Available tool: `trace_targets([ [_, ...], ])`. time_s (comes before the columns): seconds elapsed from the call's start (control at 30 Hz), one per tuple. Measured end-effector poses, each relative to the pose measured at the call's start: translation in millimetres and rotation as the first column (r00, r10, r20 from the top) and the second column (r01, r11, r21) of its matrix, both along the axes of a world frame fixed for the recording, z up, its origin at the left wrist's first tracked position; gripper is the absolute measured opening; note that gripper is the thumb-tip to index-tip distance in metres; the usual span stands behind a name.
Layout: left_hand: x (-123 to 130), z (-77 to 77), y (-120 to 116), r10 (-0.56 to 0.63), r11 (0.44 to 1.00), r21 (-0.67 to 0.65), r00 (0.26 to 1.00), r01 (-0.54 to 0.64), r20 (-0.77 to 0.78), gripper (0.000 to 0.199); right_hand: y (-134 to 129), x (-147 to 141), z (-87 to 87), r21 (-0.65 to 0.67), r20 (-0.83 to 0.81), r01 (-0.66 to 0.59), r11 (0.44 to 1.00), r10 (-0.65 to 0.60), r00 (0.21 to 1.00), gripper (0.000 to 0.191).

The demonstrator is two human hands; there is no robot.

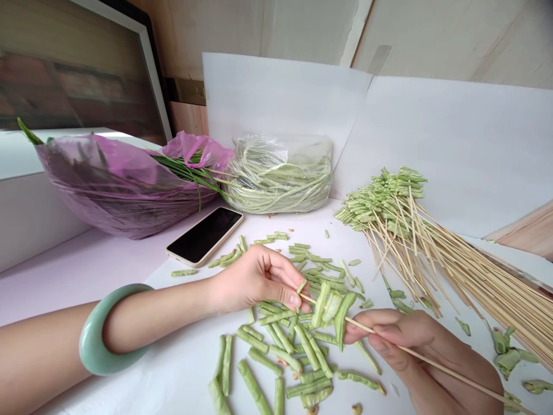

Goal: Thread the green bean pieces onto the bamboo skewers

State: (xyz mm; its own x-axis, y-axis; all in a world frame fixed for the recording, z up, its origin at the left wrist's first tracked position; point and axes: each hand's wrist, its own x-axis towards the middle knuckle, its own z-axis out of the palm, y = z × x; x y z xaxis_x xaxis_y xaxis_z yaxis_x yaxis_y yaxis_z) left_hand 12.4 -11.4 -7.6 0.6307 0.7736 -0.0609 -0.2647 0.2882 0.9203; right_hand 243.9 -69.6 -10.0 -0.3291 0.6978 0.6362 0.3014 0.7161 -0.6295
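Observation:
My right hand (427, 340) is closed around a thin bamboo skewer (436, 364), which slants up to the left. A few green bean pieces (320, 305) are threaded near its tip, crosswise to the stick. At the tip, the fingers of my left hand (259, 279) pinch a short piece of bean (301, 286); whether the skewer pierces this piece is hard to tell. Below both hands, many loose cut bean pieces (254, 385) lie scattered over the white surface. A pale green bangle (93, 328) circles my left forearm.
Bean-loaded skewers (380, 202) are heaped at the right, beside a bundle of bare sticks (488, 265). A phone (205, 235) lies left of centre. Behind it stand a purple bag (125, 184) of greens and a clear bag (280, 178) of long beans. White boards (276, 92) back the surface.

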Motion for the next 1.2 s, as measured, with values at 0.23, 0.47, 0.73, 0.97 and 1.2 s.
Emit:
trace_targets([
  [0.23,2,-1.1,-2,0.027,1.0,0.01,0.999,-0.027,-0.03,0.016,1,-4,-2.6,-0.045,-0.007,-0.01,0.999,0.01,1.0,0.015],
  [0.47,4,-2.4,-8,0.025,0.998,0.061,0.992,-0.018,-0.123,0.016,1,-7,-5.5,-0.099,-0.002,-0.07,0.993,0.07,0.998,0.015],
  [0.73,-1,15.2,-11,-0.084,0.93,0.307,0.928,0.205,-0.363,0.015,-1,-8,-8.0,-0.148,-0.051,-0.141,0.979,0.135,0.99,0.014],
  [0.97,-30,42.8,18,0.651,0.597,0.772,0.429,0.22,-0.626,0.051,-5,-5,-2.6,-0.121,-0.04,-0.096,0.988,0.092,0.995,0.015],
  [1.2,-53,46.2,25,0.612,0.739,0.53,-0.085,0.416,-0.786,0.012,-2,-5,-3.5,-0.101,-0.041,-0.116,0.988,0.112,0.993,0.018],
])
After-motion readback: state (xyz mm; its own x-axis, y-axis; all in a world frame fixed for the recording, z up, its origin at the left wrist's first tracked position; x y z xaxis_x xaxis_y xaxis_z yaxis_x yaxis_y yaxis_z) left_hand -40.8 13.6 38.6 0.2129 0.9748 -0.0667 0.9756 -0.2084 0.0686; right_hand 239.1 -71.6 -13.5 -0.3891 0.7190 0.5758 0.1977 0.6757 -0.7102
